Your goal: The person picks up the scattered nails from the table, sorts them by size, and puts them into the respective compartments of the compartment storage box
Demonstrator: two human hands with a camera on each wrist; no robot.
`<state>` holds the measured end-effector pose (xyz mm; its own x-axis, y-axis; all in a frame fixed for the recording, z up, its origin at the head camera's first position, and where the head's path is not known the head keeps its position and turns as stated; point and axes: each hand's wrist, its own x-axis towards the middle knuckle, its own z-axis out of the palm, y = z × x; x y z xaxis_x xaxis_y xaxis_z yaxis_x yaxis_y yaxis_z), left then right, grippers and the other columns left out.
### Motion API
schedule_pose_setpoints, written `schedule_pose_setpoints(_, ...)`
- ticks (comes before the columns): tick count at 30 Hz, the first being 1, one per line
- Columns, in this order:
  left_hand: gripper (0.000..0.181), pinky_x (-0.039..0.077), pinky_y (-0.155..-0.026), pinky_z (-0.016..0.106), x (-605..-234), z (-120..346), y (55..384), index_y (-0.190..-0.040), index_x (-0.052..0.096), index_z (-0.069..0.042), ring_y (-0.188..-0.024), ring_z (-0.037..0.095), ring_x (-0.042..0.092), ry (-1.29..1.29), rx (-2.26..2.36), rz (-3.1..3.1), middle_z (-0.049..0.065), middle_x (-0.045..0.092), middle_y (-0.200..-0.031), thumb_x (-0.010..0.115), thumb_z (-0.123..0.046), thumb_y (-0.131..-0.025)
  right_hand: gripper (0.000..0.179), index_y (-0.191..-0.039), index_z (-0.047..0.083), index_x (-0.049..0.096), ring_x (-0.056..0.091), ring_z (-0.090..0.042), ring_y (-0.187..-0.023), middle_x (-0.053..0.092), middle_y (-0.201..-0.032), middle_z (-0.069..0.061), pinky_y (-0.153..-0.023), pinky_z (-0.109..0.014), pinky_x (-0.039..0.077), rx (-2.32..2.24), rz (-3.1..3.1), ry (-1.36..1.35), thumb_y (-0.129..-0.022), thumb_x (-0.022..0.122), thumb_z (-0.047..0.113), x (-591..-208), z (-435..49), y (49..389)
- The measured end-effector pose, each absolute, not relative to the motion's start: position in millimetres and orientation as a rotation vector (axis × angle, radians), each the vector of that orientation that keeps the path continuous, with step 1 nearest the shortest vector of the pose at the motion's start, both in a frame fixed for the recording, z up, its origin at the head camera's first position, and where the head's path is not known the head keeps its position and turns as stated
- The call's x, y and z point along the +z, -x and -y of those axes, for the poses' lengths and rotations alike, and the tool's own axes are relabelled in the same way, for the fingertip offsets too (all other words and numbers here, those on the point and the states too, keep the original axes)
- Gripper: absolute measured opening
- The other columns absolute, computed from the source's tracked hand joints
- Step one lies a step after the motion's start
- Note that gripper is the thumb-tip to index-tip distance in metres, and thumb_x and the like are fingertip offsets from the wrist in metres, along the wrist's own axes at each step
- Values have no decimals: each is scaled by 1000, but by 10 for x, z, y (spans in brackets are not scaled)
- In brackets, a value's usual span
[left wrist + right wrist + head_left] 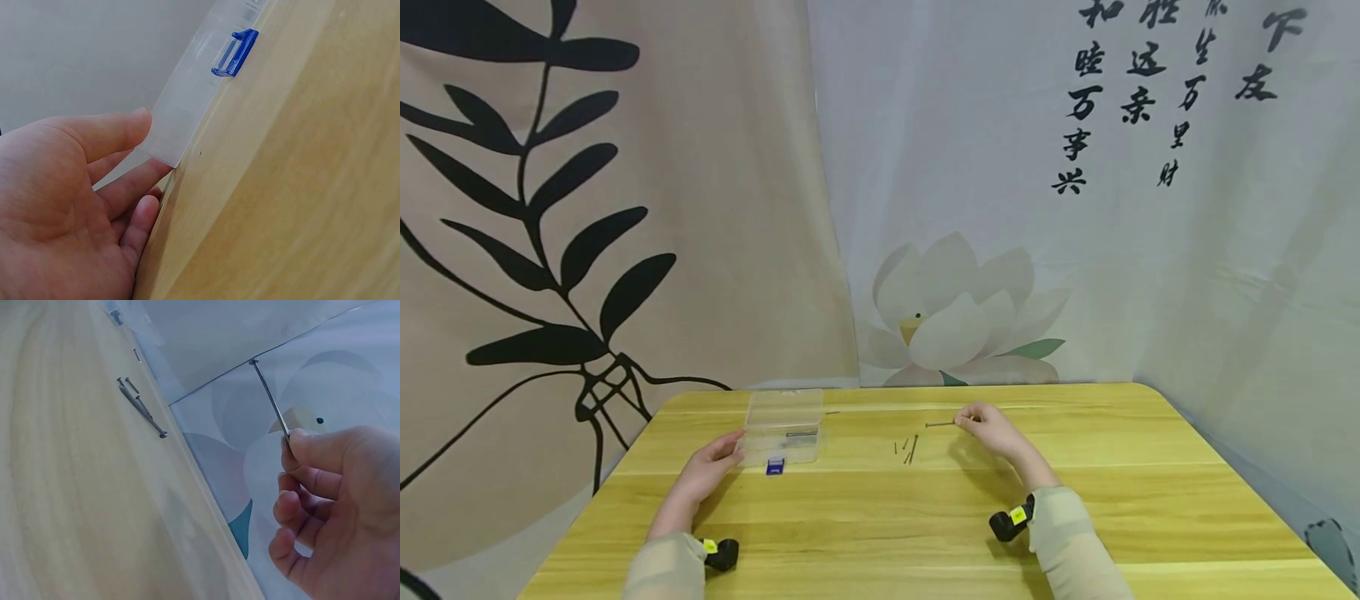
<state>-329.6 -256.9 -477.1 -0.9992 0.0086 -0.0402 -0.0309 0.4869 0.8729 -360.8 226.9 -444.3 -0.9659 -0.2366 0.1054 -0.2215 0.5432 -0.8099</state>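
Note:
My left hand (711, 467) grips the left edge of a clear plastic box (760, 446), thumb on its side and fingers behind and under the corner in the left wrist view. The box lies opened out on the table, its blue latch (240, 55) at the front. Some dark nails (802, 434) lie inside it. Above the table, my right hand (991, 429) pinches a long nail (270, 397) between thumb and index finger, its head pointing away from the fingers. Several loose nails (142, 407), long and short, lie between the box and my right hand.
A wooden table (880, 525) carries everything. One more small nail (832, 412) lies just right of the box. Behind the table's far edge hangs a printed curtain (970, 167). Each wrist wears a small black camera (722, 555).

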Motion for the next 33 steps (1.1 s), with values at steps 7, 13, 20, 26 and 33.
schedule_pose_setpoints(7,52,28,-107,57,-4773,2573,3293,-147,37,2,-134,47,31,19,1576,-2672,34,34,-146,53,-17,-101,23,-108,-3,65,48,-22,-85,56,-107,-12,-72,-35,42,-1434,-2754,440,-100,54,16,-4400,-2262,3593)
schedule_pose_setpoints(13,53,29,-107,57,-4768,2575,3294,-148,36,1,-135,47,31,19,1581,-2664,33,33,-146,53,-18,-101,23,-103,-4,66,45,-22,-85,54,-103,-10,-71,-35,39,-1449,-2735,464,-100,54,15,-4491,-2248,3632)
schedule_pose_setpoints(20,53,29,-107,57,-4767,2570,3293,-147,36,2,-134,48,31,9,1591,-2661,34,33,-146,52,-18,-101,18,-100,-2,65,47,-21,-86,55,-98,-8,-74,-35,41,-1472,-2737,442,-100,55,13,-4597,-2206,3656)
schedule_pose_setpoints(26,53,29,-107,57,-4771,2561,3295,-147,36,2,-133,48,32,8,1586,-2668,34,34,-145,53,-18,-101,17,-103,-3,65,47,-21,-87,56,-100,-9,-76,-36,42,-1478,-2746,433,-99,55,11,-4628,-2205,3662)
schedule_pose_setpoints(33,52,30,-106,56,-4777,2566,3306,-146,38,2,-132,47,34,20,1587,-2683,34,37,-144,53,-16,-100,16,-100,0,66,48,-21,-87,57,-103,-9,-76,-37,41,-1460,-2786,433,-99,56,12,-4613,-2118,3652)
